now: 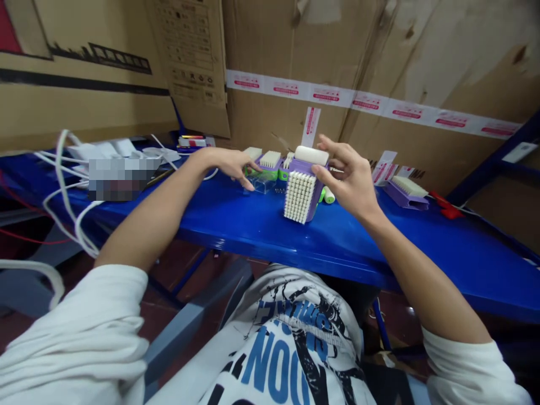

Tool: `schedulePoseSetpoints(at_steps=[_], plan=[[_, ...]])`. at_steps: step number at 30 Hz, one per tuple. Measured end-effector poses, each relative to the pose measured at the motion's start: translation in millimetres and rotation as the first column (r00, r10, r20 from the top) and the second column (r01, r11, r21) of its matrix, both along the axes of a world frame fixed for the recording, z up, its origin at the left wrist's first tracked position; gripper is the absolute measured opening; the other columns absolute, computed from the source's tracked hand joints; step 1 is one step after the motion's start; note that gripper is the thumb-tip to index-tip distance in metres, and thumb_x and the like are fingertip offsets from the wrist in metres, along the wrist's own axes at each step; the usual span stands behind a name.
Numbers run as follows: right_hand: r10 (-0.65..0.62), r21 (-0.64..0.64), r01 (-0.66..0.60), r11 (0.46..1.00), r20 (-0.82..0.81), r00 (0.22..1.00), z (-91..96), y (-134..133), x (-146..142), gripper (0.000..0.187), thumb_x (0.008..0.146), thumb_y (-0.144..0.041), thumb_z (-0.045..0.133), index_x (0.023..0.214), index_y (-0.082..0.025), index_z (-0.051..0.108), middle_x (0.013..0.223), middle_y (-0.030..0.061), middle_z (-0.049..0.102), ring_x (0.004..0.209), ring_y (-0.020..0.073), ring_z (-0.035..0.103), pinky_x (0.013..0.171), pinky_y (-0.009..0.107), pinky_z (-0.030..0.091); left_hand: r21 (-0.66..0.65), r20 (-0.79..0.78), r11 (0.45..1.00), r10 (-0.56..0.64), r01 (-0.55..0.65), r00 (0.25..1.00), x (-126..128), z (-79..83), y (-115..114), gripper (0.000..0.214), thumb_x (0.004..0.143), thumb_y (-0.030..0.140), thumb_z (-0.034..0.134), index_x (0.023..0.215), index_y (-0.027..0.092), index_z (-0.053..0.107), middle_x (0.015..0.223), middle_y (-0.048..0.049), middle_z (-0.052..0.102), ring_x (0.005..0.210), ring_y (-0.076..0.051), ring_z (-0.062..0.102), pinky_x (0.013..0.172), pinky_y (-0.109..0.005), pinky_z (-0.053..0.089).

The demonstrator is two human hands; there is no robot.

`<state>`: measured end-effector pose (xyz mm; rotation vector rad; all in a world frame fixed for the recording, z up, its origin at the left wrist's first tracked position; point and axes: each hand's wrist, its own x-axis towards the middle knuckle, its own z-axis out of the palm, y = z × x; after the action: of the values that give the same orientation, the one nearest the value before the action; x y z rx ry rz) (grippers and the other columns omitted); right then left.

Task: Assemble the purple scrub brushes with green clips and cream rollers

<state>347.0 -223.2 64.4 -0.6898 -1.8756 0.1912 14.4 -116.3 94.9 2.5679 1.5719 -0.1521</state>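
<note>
My right hand (348, 174) grips a purple brush (299, 197) by its upper end, thumb on the near side. The brush stands upright, its white bristle block facing me and a white roller (311, 155) across its top. My left hand (236, 169) reaches to a clear plastic box (262, 183) on the table, fingers apart; whether the fingertips touch it I cannot tell. Behind the box lie several purple and green brushes (270, 160) with pale bristles up. Small dark pieces (279, 190) lie beside the box. A green part with a white end (328, 196) shows behind the held brush.
The blue table (236, 219) backs onto cardboard (270, 45) with red-and-white tape. Another purple brush (405, 192) lies right, near a red item (446, 207). White cables (80, 225) and power strips (99, 149) crowd the left. A blue metal post (498, 154) stands far right.
</note>
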Motion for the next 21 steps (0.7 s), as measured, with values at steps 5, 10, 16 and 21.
schedulePoseSetpoints(at_steps=[5,10,16,21], plan=[[0.023,0.088,-0.025,0.996,0.031,0.999,0.8,-4.6,-3.4,0.019,0.102,-0.041,0.08,0.116,-0.033,0.089,0.137,0.0072,0.08,0.123,0.0314,0.08,0.092,0.049,0.075,-0.07,-0.029,0.987,0.144,-0.145,0.989,0.6,5.5,-12.4,0.107,0.08,0.065,0.086,0.172,0.018,0.056,0.138,-0.0178,0.082,0.101,-0.031,0.083,0.086,-0.033,0.06],[0.059,0.084,-0.062,0.994,0.038,0.998,-0.7,-8.2,-7.7,0.025,0.103,-0.049,0.078,0.122,-0.032,0.082,0.14,0.0073,0.078,0.119,0.0298,0.078,0.096,0.05,0.074,0.065,-0.013,0.971,0.233,-0.232,0.972,5.0,4.5,-16.7,0.086,0.088,0.064,0.085,0.158,0.02,0.066,0.148,-0.0169,0.078,0.104,-0.029,0.083,0.088,-0.031,0.06],[0.083,0.006,-0.083,0.997,0.048,0.995,-3.8,2.5,-5.3,0.068,0.102,-0.067,0.077,0.162,-0.041,0.059,0.148,0.0075,0.072,0.11,0.0275,0.078,0.093,0.047,0.075,0.219,0.102,0.948,0.215,-0.233,0.971,-2.9,3.3,-12.2,0.051,0.083,0.032,0.091,0.132,0.021,0.082,0.122,-0.0108,0.088,0.116,-0.031,0.082,0.099,-0.034,0.061],[0.06,-0.032,-0.058,0.998,0.062,0.996,-6.0,11.5,-0.4,0.092,0.097,-0.071,0.08,0.177,-0.049,0.041,0.156,0.0062,0.067,0.112,0.0268,0.077,0.091,0.044,0.076,0.471,0.635,0.879,-0.276,-0.078,0.721,13.7,21.7,-33.8,0.044,0.102,0.049,0.076,0.134,0.02,0.084,0.135,-0.0095,0.086,0.119,-0.028,0.079,0.116,-0.048,0.062]])
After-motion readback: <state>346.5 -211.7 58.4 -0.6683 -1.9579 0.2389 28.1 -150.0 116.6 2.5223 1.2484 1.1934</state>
